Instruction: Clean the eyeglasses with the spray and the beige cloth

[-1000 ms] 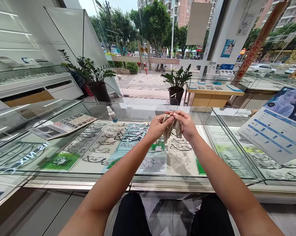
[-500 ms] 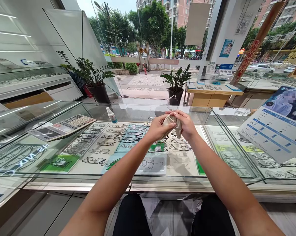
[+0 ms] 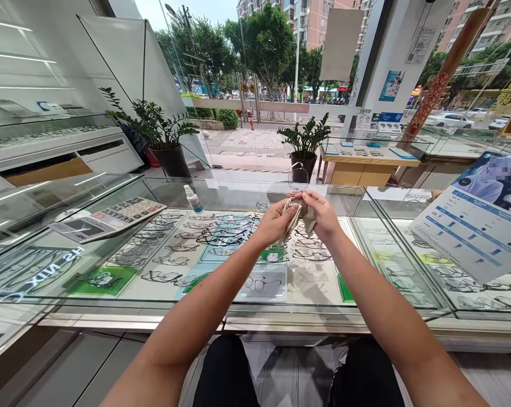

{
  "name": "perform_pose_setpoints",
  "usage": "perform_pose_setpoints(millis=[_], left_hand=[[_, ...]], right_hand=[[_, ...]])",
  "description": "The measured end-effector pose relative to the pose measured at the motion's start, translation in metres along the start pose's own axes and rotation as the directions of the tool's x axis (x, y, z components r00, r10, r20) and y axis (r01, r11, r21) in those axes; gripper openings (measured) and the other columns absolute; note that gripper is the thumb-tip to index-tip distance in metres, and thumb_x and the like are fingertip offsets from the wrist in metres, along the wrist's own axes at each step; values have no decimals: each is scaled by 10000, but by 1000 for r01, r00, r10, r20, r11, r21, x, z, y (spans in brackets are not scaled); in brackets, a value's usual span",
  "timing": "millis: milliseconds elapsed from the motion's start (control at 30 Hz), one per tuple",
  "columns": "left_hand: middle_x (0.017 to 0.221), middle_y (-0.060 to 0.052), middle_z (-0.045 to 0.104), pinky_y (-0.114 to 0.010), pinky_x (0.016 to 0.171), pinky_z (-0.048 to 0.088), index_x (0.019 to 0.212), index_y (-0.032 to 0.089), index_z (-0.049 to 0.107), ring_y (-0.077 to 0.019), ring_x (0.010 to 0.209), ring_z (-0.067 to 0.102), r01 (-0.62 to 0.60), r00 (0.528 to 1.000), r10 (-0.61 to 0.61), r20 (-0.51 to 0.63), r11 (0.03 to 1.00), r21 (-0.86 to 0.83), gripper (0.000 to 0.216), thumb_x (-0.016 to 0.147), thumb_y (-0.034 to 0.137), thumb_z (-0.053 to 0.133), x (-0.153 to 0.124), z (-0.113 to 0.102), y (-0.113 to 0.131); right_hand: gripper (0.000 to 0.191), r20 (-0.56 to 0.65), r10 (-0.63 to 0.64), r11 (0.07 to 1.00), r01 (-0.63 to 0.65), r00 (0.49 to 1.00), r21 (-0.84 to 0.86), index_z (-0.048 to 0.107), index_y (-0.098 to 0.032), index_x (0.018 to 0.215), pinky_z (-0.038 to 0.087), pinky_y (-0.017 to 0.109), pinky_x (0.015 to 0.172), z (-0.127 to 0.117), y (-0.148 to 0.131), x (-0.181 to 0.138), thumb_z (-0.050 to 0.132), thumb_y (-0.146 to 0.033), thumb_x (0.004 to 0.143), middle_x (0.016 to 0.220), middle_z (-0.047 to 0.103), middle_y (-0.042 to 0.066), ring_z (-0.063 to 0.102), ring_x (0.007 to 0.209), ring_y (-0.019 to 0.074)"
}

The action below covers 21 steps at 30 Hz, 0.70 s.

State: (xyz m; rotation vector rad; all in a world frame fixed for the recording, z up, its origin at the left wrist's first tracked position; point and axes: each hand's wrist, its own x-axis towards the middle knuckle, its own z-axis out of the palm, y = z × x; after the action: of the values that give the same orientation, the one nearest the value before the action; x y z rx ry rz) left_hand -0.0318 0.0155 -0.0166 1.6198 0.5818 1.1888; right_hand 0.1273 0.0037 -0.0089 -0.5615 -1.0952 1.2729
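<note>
Above the glass counter, my two hands are close together on a beige cleaning cloth (image 3: 308, 219) and a pair of thin-rimmed eyeglasses (image 3: 298, 178). My left hand (image 3: 275, 223) is closed, pinching the bunched cloth between thumb and fingers. On the other side, my right hand (image 3: 322, 216) has its fingers closed round the glasses and a fold of the cloth. One round lens rim sticks up beyond my fingertips. The cloth and fingers hide most of the frame.
The glass display case (image 3: 247, 310) holds rows of eyeglasses beneath its top. On the glass stand a small spray bottle (image 3: 193, 200), a printed chart (image 3: 111, 219) at left and a leaning leaflet board (image 3: 478, 217) at right. Potted plants (image 3: 303, 144) stand beyond the counter.
The cloth has shifted and bunched up more in my left hand, with new folds showing. Both hands stay in nearly the same place, and the lens rim still points up.
</note>
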Motion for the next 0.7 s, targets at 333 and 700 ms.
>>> perform_pose_setpoints(millis=[333,700], left_hand=[[769,-5,650,-287,722,422,930,147,828,-143,743,512,-10,994,4,-108,999,-51,705,753,826,895,1,3,1],[778,4,585,-278,680,380,950,148,693,-135,706,465,9,997,-8,70,1000,-10,664,861,791,834,-1,-3,1]], right_hand=[[350,68,-4,1000,6,998,-31,873,-261,906,626,459,1130,0,0,-2,978,-571,782,1191,894,75,812,1200,296],[347,16,18,1000,-18,1000,4,851,-262,867,644,422,1059,-4,2,1,987,-561,757,1130,899,57,813,1063,260]])
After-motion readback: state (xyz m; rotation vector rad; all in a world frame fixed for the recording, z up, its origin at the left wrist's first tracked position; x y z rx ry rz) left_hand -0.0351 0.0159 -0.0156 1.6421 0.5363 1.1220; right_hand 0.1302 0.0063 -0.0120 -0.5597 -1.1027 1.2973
